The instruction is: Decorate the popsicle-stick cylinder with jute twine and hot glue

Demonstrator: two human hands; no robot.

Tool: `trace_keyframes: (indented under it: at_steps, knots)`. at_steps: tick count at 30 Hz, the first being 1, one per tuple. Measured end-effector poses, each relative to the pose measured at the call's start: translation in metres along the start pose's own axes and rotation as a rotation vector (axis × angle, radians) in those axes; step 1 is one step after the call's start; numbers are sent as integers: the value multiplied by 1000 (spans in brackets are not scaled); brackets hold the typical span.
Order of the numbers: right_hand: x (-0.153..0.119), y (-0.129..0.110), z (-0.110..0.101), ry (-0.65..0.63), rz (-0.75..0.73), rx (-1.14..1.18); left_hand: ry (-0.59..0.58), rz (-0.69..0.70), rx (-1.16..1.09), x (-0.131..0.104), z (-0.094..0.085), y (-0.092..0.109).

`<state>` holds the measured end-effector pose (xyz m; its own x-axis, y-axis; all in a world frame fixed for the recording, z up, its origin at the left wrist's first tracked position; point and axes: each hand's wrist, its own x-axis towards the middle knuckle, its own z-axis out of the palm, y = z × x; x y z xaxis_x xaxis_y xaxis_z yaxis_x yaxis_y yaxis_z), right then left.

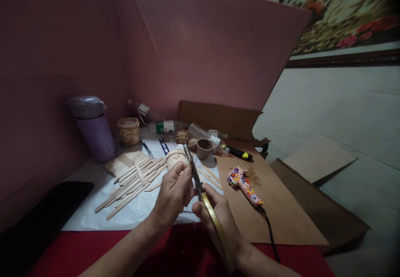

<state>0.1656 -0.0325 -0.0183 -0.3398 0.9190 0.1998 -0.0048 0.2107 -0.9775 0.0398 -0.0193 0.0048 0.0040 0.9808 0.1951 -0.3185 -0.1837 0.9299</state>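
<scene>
A pair of scissors (203,191) with brass-coloured handles is gripped by my right hand (220,214), its dark blades pointing up and away. My left hand (175,189) is closed in a pinch right beside the blades; whatever lies between its fingertips is too small to make out. Behind the left fingers sits a pale wooden piece with a rounded rim (174,158), partly hidden by the hand. To the left, many flat craft sticks (134,185) lie in a loose heap on a white sheet (84,214).
A flowered glue gun (245,185) with a black cord lies on cardboard (281,222) at right. Further back are a brown cup (204,148), twine balls (182,136), plastic bottles (200,132), a utility knife (240,152), blue snips (164,145), a stick-covered pot (128,132) and a purple tumbler (95,135).
</scene>
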Motion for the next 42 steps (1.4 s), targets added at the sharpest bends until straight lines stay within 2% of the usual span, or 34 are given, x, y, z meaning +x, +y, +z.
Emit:
trace_keyframes:
  at_steps: [3,8,15,20,25,34,42]
  knots:
    - [0,2,0,26,25,-41,-3,-9,7,1,0,0]
    - [-1,-6,1,-7,-43,-58,-21,28,4,1,0,2]
    - [-1,-9,0,-50,-71,-23,-49,-19,69,-1,-2,4]
    - [2,-4,-2,3,1,-36,-45,-27,71,0,-4,-1]
    - [3,-5,2,24,64,86,-33,-20,97,1,-5,-5]
    - [4,3,5,89,76,126,-14,-10,108,2,-6,-7]
    - [3,-4,8,133,95,106,4,-4,84,3,-4,-8]
